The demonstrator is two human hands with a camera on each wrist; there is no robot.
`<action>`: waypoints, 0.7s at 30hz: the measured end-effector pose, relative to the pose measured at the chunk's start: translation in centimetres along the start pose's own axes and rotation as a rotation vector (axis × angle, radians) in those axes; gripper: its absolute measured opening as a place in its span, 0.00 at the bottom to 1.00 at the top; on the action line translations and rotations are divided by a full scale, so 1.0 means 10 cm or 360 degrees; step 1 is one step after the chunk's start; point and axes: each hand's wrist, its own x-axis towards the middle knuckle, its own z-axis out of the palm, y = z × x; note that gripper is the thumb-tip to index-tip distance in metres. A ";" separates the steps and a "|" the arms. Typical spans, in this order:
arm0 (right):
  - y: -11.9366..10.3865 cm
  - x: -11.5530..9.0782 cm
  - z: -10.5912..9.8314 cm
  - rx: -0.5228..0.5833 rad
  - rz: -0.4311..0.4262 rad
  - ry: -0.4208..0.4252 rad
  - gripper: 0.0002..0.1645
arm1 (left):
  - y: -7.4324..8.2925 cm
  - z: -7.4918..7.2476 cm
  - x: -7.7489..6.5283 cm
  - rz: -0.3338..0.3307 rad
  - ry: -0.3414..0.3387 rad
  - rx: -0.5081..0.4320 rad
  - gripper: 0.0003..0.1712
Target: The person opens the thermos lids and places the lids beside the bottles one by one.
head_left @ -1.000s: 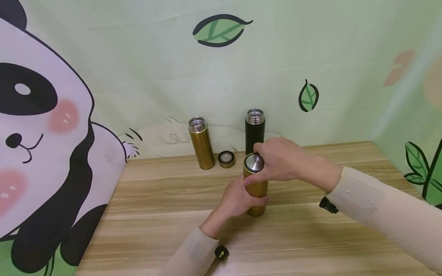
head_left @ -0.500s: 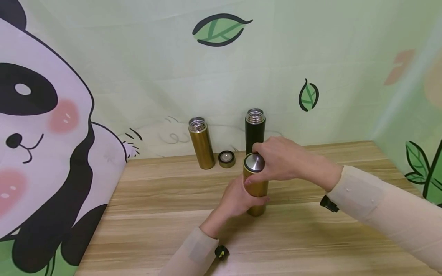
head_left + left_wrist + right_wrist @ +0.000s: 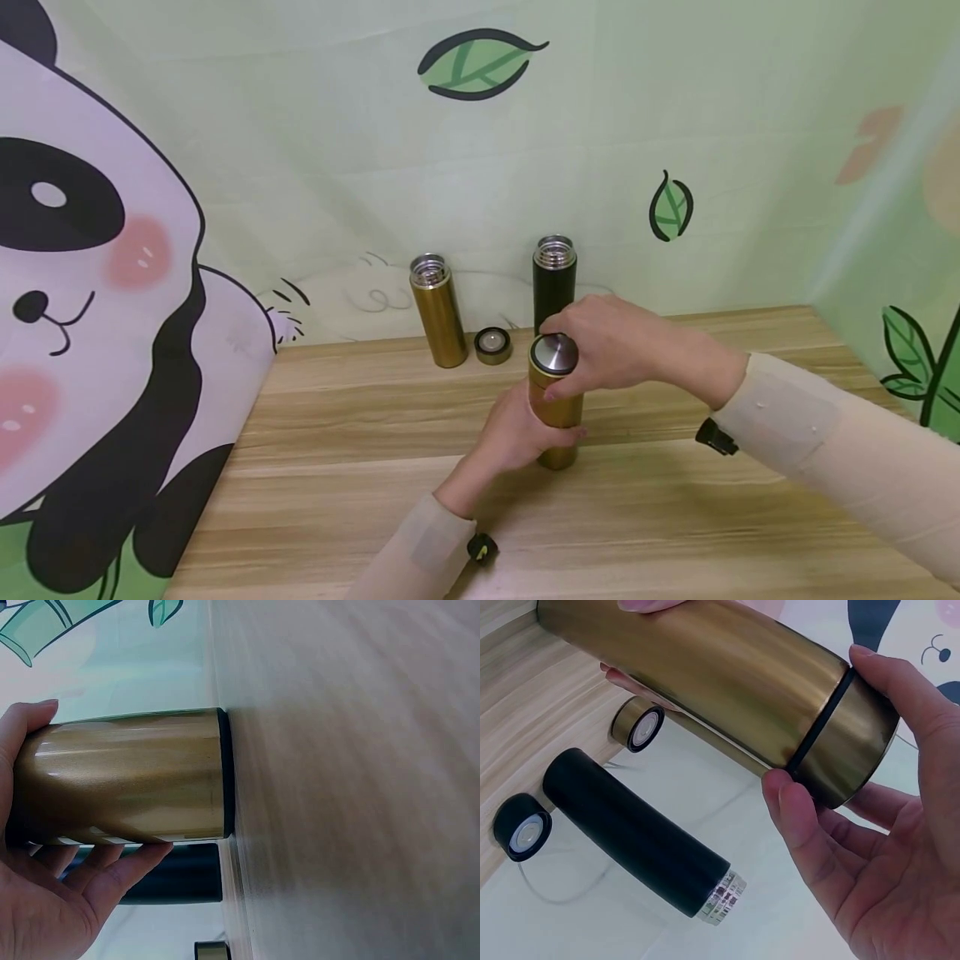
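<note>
A gold thermos bottle stands upright on the wood-grain table in the head view, its lid topped with a silver disc. My left hand wraps round the lower body. In the left wrist view the bottle's dark base rests at the tabletop. My right hand grips the lid from the side. Seen from the right wrist, thumb and fingertips lie around the lid near a black ring between lid and body.
Behind stand a second gold bottle and a black bottle, both lidless. A gold lid lies between them. A black lid shows beside the black bottle in the right wrist view. A printed cloth backs the table.
My right hand has turned slightly round the lid, its thumb tip shifting a little right and its forefinger a little left. The left hand and bottle have stayed in place.
</note>
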 end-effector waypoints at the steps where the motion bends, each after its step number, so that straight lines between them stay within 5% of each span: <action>1: 0.00 0.00 0.00 -0.0007 -0.0010 -0.0004 0.32 | 0.00 0.00 0.00 0.0000 0.0001 0.0001 0.39; 8: 0.02 -0.03 -0.02 0.0021 -0.0017 -0.0077 0.43 | -0.01 0.00 0.00 0.0008 0.0001 0.0002 0.38; 21: 0.01 -0.03 -0.04 0.0065 -0.0072 -0.0139 0.48 | 0.00 -0.01 0.00 0.0007 -0.0021 -0.0048 0.37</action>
